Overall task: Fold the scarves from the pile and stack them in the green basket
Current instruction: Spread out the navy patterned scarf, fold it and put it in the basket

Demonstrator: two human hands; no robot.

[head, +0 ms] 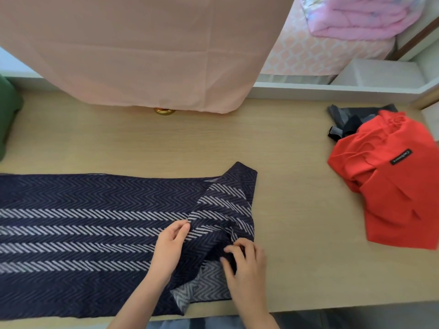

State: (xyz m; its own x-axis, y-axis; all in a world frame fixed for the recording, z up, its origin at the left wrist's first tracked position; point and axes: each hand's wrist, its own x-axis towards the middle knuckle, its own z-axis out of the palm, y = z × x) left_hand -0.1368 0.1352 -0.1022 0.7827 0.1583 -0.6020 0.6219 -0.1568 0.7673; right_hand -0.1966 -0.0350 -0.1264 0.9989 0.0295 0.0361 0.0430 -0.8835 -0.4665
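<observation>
Two grips hold the navy, white-chevron-striped scarf (83, 224): left hand (169, 245) pinching its folded-back end, right hand (244, 264) seemingly bunching cloth.

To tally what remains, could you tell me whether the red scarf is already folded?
No, the red scarf lies crumpled on the table over a grey scarf, while the left hand and right hand grip the navy scarf.

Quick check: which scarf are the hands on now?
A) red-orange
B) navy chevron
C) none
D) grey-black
B: the left hand and right hand both pinch the navy chevron scarf at its folded-over right end.
</observation>
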